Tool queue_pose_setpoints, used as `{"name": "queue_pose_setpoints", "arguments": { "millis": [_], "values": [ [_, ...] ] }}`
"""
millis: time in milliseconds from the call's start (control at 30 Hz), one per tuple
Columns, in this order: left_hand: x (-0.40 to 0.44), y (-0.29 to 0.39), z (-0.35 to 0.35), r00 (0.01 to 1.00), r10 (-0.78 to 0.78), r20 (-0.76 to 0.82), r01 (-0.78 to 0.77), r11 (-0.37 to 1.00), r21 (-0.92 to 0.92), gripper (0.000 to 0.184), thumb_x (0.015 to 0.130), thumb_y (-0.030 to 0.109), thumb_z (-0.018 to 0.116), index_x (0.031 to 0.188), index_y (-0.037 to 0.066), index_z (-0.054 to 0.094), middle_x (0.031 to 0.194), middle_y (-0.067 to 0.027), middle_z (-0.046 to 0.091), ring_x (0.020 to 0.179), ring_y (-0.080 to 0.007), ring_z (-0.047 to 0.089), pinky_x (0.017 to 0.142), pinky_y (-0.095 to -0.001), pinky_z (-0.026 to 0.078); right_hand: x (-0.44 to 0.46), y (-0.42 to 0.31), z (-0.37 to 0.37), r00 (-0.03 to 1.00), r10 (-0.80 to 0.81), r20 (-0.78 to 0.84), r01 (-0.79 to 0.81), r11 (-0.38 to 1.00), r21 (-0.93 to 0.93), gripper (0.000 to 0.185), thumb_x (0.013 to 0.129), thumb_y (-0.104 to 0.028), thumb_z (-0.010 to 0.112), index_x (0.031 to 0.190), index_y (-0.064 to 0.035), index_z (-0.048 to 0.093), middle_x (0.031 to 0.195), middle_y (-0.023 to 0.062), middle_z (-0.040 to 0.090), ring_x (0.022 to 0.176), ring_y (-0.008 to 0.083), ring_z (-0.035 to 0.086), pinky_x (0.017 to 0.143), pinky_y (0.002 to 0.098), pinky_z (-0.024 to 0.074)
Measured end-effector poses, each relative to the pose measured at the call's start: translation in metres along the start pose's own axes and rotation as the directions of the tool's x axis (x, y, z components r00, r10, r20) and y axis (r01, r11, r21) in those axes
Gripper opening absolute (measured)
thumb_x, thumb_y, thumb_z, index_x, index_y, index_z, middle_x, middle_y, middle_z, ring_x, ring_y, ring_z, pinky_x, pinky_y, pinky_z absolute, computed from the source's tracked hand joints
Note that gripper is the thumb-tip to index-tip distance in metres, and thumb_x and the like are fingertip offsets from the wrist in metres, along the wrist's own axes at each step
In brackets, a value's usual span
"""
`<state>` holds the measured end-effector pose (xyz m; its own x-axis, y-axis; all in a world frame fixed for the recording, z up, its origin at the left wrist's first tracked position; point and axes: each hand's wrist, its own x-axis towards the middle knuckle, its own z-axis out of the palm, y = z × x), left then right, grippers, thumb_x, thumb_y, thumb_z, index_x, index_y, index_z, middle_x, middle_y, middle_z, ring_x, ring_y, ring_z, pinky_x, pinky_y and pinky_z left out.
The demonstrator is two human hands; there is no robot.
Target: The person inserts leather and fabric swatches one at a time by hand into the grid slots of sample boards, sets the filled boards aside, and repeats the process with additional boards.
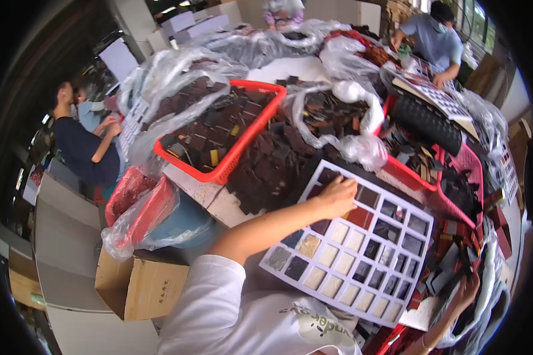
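A white sample board [348, 263] with rows of square compartments lies tilted in front of my body. Stone-like tiles in white, beige, grey, black and dark red fill many compartments. My left hand [337, 198] rests over its upper left part, fingers curled down and together against the compartments; whatever they pinch is hidden beneath them. On the far right, my right hand [469, 290] is at a heap of dark grey and red flat pieces [447, 269], beside a clear plastic bag [485, 302]. Its fingers are bent closed, and what they hold is too small to make out.
Beyond the board stand a red basket [222, 171] of dark pieces, an open plastic bag [367, 142] of pieces and a pink basket [469, 163]. A loose dark heap [266, 165] covers the table between them. A cardboard box [154, 290] sits lower left. Several people work around the table.
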<state>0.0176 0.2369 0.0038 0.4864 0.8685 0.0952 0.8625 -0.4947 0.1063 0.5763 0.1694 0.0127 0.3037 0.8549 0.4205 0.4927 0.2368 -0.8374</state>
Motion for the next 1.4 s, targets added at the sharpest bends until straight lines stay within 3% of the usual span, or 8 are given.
{"name": "queue_pose_setpoints", "arguments": {
  "millis": [100, 200, 500, 767, 900, 1100, 1267, 1400],
  "values": [
    [-0.003, -0.01, 0.007, 0.994, -0.003, -0.107, -0.009, 0.994, -0.108, 0.046, 0.092, 0.03, 0.062, 0.119, -0.006, 0.061, 0.135, -0.0193, 0.055, 0.132, -0.0302, 0.046, 0.106, -0.0458, 0.036, -0.037, -0.117, 0.121, 0.969, -0.047, 0.241, 0.036, 0.998, 0.049, 0.02, 0.087, 0.002, 0.067, 0.107, -0.0007, 0.063, 0.082, -0.0015, 0.058, 0.079, 0.0058, 0.051, 0.071, 0.0199, 0.0422],
    [-0.01, -0.016, 0.017, 0.99, -0.002, -0.138, -0.018, 0.989, -0.149, 0.048, 0.095, 0.026, 0.058, 0.131, -0.005, 0.055, 0.144, -0.0189, 0.049, 0.137, -0.0297, 0.042, 0.112, -0.0454, 0.032, -0.074, -0.173, 0.198, 0.843, -0.341, 0.416, 0.389, 0.921, -0.033, 0.017, 0.072, 0.005, 0.072, 0.085, -0.0026, 0.065, 0.092, 0.0081, 0.069, 0.083, 0.0275, 0.064, 0.073, 0.0337, 0.0492],
    [-0.014, -0.016, 0.012, 0.99, -0.015, -0.141, -0.013, 0.98, -0.201, 0.049, 0.097, 0.025, 0.055, 0.136, -0.005, 0.05, 0.148, -0.0186, 0.045, 0.14, -0.0296, 0.039, 0.114, -0.0476, 0.028, -0.121, -0.167, 0.263, 0.526, -0.625, 0.576, 0.82, 0.553, -0.149, 0.021, 0.068, -0.007, 0.067, 0.089, -0.0074, 0.067, 0.091, 0.0032, 0.064, 0.084, 0.0206, 0.059, 0.074, 0.0346, 0.0445],
    [-0.01, -0.032, 0.004, 0.995, 0.053, -0.083, -0.072, 0.965, -0.253, 0.049, 0.094, 0.028, 0.058, 0.13, -0.005, 0.055, 0.144, -0.0199, 0.048, 0.138, -0.03, 0.04, 0.113, -0.0447, 0.03, -0.127, -0.167, 0.258, 0.63, -0.448, 0.635, 0.627, 0.776, -0.075, 0.021, 0.073, -0.001, 0.07, 0.094, -0.0041, 0.072, 0.101, 0.0093, 0.068, 0.085, 0.0272, 0.064, 0.075, 0.039, 0.0529],
    [0.004, -0.054, -0.02, 0.974, 0.062, -0.217, -0.143, 0.913, -0.381, 0.028, 0.088, 0.018, 0.065, 0.105, -0.004, 0.069, 0.118, -0.0178, 0.066, 0.117, -0.0325, 0.057, 0.101, -0.041, 0.044, -0.121, -0.166, 0.264, 0.633, -0.414, 0.654, 0.595, 0.801, -0.068, 0.02, 0.073, -0.002, 0.071, 0.093, -0.0051, 0.073, 0.102, 0.0097, 0.069, 0.088, 0.0291, 0.065, 0.077, 0.0401, 0.054],
    [0.043, -0.149, -0.026, 0.744, -0.353, -0.568, 0.29, 0.936, -0.201, 0.013, 0.087, 0.012, 0.062, 0.09, 0.003, 0.071, 0.091, -0.0151, 0.066, 0.093, -0.0356, 0.06, 0.085, -0.0438, 0.048, -0.104, -0.17, 0.256, 0.606, -0.27, 0.748, 0.417, 0.909, -0.009, 0.021, 0.074, -0.004, 0.072, 0.095, -0.0061, 0.074, 0.108, 0.0113, 0.07, 0.096, 0.0319, 0.065, 0.084, 0.0409, 0.0551],
    [0.066, -0.194, -0.01, 0.729, -0.562, -0.39, 0.554, 0.82, -0.146, 0.029, 0.086, 0.016, 0.066, 0.111, 0.002, 0.067, 0.107, -0.0146, 0.067, 0.109, -0.0349, 0.058, 0.093, -0.0454, 0.047, -0.11, -0.168, 0.267, 0.669, -0.26, 0.697, 0.439, 0.894, -0.088, 0.017, 0.074, -0.007, 0.073, 0.091, -0.0067, 0.074, 0.105, 0.0069, 0.07, 0.092, 0.0292, 0.065, 0.08, 0.0398, 0.0554],
    [0.076, -0.194, -0.007, 0.727, -0.608, -0.32, 0.618, 0.782, -0.08, 0.022, 0.075, 0.007, 0.071, 0.097, 0.002, 0.069, 0.114, -0.0152, 0.063, 0.114, -0.0341, 0.057, 0.094, -0.0439, 0.05, -0.11, -0.172, 0.271, 0.676, -0.225, 0.702, 0.442, 0.886, -0.142, 0.014, 0.074, -0.007, 0.074, 0.088, -0.0069, 0.074, 0.103, 0.0057, 0.069, 0.091, 0.0276, 0.064, 0.08, 0.0392, 0.054]
  ]
}}
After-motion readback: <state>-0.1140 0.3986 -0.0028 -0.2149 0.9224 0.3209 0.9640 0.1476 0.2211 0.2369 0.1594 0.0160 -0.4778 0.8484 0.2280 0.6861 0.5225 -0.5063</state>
